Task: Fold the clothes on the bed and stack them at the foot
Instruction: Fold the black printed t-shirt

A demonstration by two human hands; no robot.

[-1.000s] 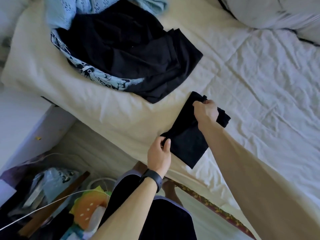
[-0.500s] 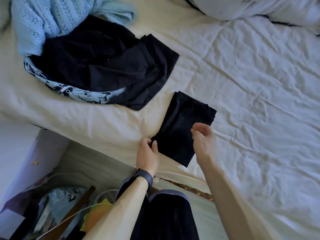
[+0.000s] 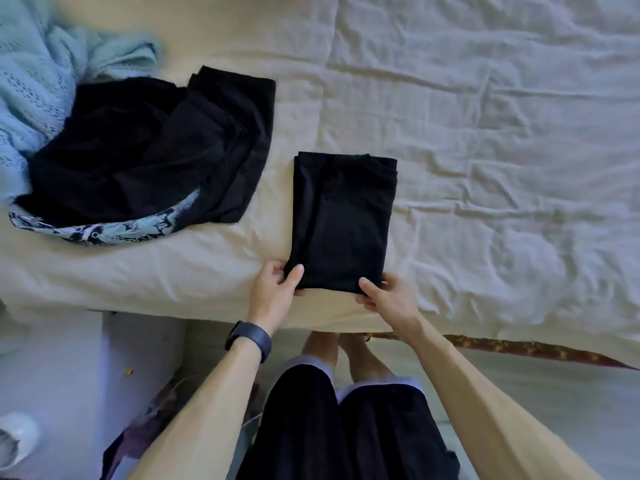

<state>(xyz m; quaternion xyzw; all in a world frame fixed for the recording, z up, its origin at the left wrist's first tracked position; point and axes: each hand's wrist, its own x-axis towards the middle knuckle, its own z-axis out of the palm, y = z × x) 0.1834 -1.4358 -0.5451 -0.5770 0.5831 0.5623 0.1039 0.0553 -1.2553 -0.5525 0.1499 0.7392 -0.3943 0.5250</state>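
The folded black garment point(image 3: 343, 223) lies flat on the pale, creased bed sheet point(image 3: 485, 133) near the mattress edge. It is a neat upright rectangle, with layered edges showing at its one-o'clock corner. The left hand point(image 3: 273, 292) (black wristband point(image 3: 248, 340) on the wrist) pinches its seven-o'clock corner, thumb on top. The right hand point(image 3: 388, 299) pinches the five-o'clock corner likewise. At ten o'clock, apart from it, sits a heap of black clothes point(image 3: 149, 150) over a light blue knit point(image 3: 38, 81) and a patterned cloth point(image 3: 114, 230).
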